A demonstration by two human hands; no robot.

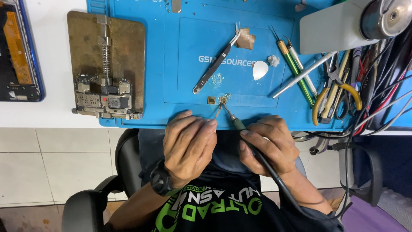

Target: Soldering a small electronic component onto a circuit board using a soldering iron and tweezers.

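My left hand (189, 144) pinches thin tweezers (218, 112), tips down on a small square chip (222, 100). My right hand (270, 146) is closed round a green-handled soldering iron (238, 123), tip touching the same chip, cord running back over my wrist. Chip sits on the blue mat (141, 51) nr its front edge, w/ a second small chip (210, 100) just beside it on the left; maybe solder bits around, too small to tell. Further up: black tweezers (214, 64), white pick (260, 70). Left on the worktop (47, 64): board holder (106, 64) clamping a circuit board (103, 101). Right: pliers (337, 92).
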